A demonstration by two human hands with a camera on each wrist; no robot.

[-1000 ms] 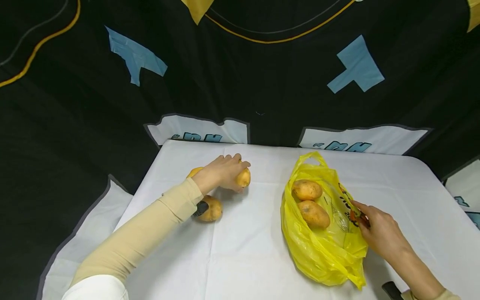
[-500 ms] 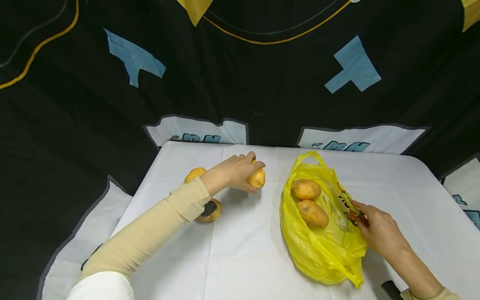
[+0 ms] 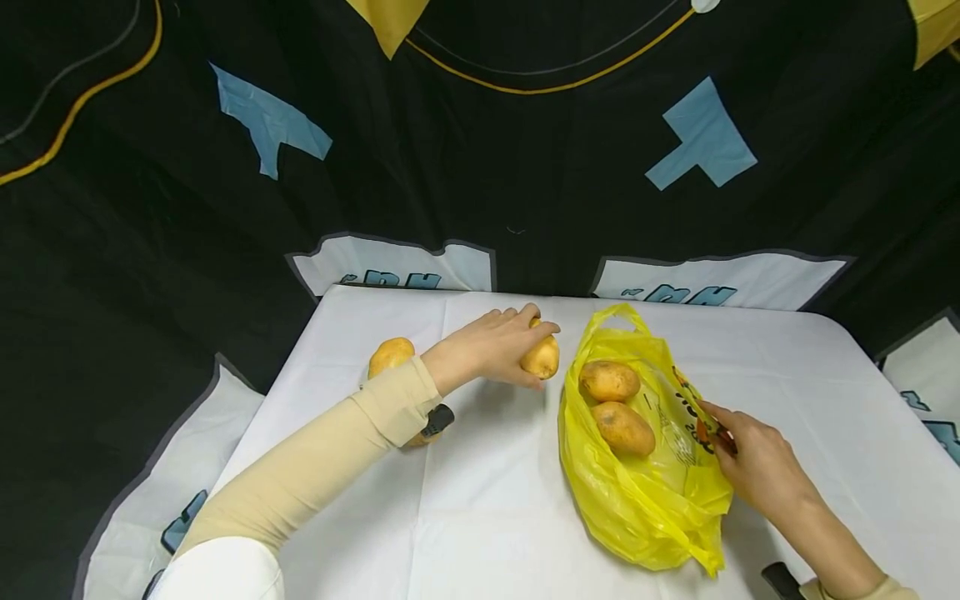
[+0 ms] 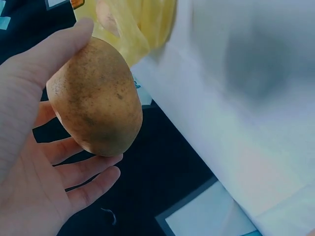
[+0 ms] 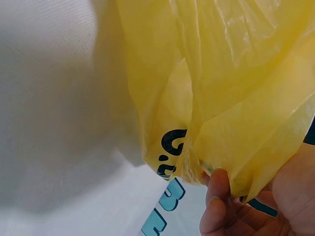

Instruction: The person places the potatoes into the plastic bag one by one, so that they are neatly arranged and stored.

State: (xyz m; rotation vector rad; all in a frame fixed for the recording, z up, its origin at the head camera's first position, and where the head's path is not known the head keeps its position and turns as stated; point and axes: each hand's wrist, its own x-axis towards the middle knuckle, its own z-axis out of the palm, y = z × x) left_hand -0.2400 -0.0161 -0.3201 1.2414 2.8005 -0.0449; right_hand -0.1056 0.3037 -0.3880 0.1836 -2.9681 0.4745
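Raised over the table, my left hand grips a potato between thumb and fingers, just left of the yellow plastic bag. My right hand pinches the bag's right edge, holding its mouth apart; in the right wrist view the fingertips bunch the thin plastic. Inside the bag lie two potatoes, one farther back and another potato nearer me. Behind my left forearm a potato rests on the table, and one more is mostly hidden under the wrist strap.
A white cloth covers the table. Behind it hangs a black curtain with blue patches and a yellow line. A bag handle loop stands up at the far end of the bag.
My left hand has carried the potato rightward from beside the other loose potatoes to near the bag. The right hand keeps its hold on the bag edge.
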